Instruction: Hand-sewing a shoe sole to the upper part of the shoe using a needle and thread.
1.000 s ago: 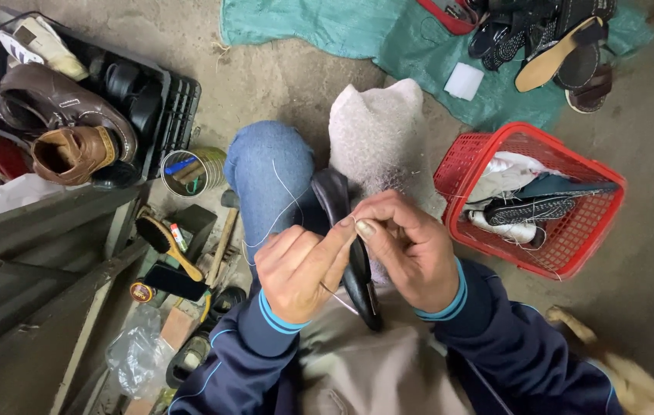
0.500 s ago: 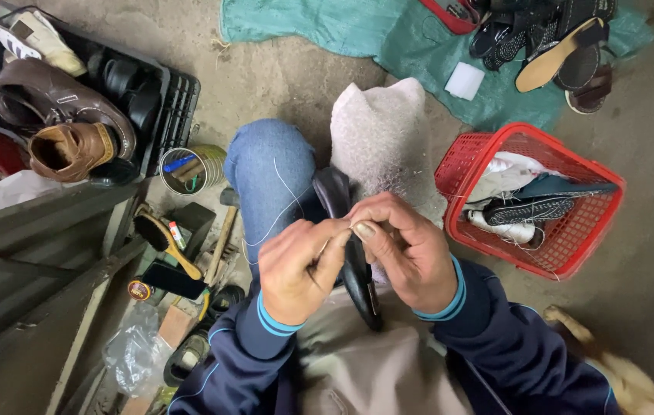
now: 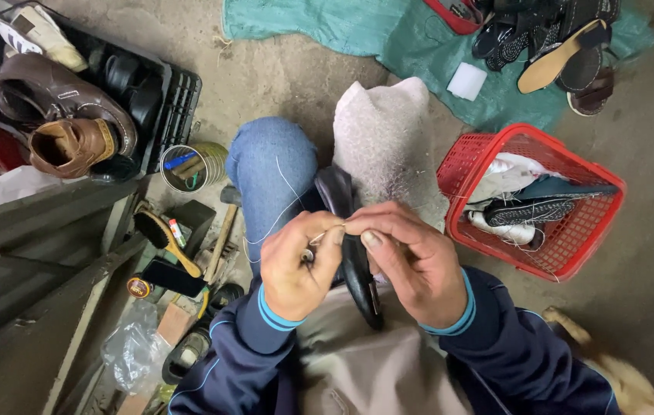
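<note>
Your left hand and right hand now meet over the black shoe wedged upright between your knees, its toe end rising beside the denim knee. A second ago your fingertips were pressed together on the shoe's edge; since then they have lifted a little and drawn closer, and a short stretch of white thread now runs taut between them. Both hands are closed in a pinch: your left thumb and forefinger grip what looks like a small metal needle or awl, though it is too small to be sure, and your right thumb and forefinger clamp the thread right beside it. The rest of the thread loops loose across your knee.

By the look of it, you are in the middle of a stitch along the shoe's edge, with the thread being pulled through.

The shoe itself has barely shifted. To your right stands the red basket holding soles and cloth; to your left a shoe brush lies near a hammer.
</note>
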